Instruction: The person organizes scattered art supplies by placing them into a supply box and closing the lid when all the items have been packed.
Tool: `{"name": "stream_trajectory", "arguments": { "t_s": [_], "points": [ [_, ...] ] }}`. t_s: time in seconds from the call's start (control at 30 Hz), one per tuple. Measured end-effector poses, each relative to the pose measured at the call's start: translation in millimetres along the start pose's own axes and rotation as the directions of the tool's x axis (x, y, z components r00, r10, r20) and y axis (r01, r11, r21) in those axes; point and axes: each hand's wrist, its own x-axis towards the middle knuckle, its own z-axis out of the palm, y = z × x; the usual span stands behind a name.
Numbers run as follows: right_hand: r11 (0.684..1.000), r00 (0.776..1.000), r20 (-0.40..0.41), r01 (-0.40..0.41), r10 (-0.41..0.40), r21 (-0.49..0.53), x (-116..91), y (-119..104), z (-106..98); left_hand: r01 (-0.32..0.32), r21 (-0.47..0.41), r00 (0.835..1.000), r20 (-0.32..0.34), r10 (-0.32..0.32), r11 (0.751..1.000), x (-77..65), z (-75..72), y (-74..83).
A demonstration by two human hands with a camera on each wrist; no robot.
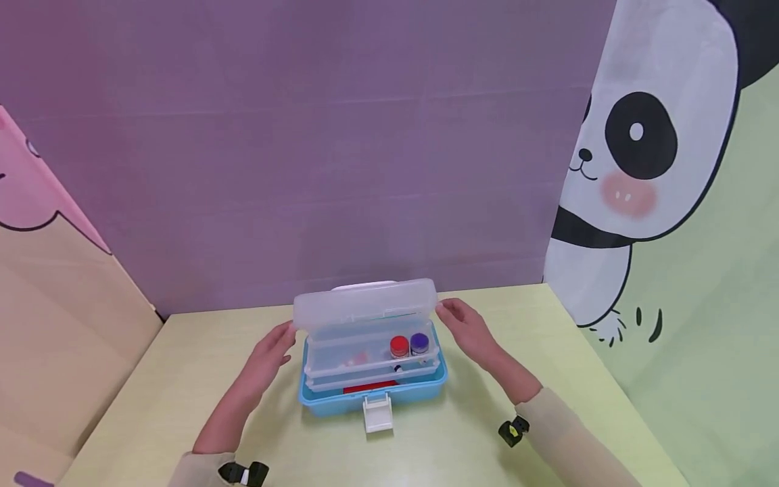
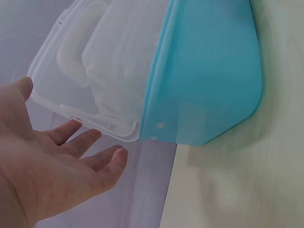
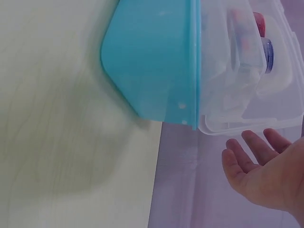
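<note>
A blue plastic storage box [image 1: 341,406] stands on the table with its clear lid [image 1: 365,304] raised and tilted back. Clear trays [image 1: 377,368] sit raised in the box, carrying a jar with a red cap [image 1: 399,346] and another with a purple cap [image 1: 419,342]. Something red [image 1: 369,387] shows below the trays. My left hand [image 1: 268,355] is at the lid's left end, fingers loosely extended, thumb tip [image 2: 24,87] right at the lid's edge. At the right end, my right hand [image 1: 467,328] has its fingertips by the lid's edge, fingers relaxed.
A white latch [image 1: 378,414] hangs down from the box's front. The pale wooden table [image 1: 292,450] reaches to a purple backdrop [image 1: 341,149] behind the box. Panels with cartoon animals, a panda [image 1: 663,61] among them, flank the table. Both wrists wear black straps.
</note>
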Motion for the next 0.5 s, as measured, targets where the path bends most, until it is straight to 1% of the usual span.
{"name": "stream_trajectory", "arguments": {
  "t_s": [0.17,0.37,0.5],
  "points": [
    [0.991,0.995,0.023,0.097,-0.096,-0.092,-3.5,10.5,-3.1,-0.034,-0.012,0.999,0.013,0.035,0.999,-5.5,3.2,-8.0],
    [0.974,0.982,0.044,0.188,-0.184,-0.125,-8.8,19.2,-6.2,-0.034,0.019,0.999,0.002,0.034,0.999,-11.4,8.2,-12.5],
    [0.950,0.966,0.046,0.259,-0.255,-0.173,-12.4,23.7,-8.6,-0.033,0.032,0.999,-0.003,0.033,0.999,-13.0,10.4,-15.7]
  ]
}}
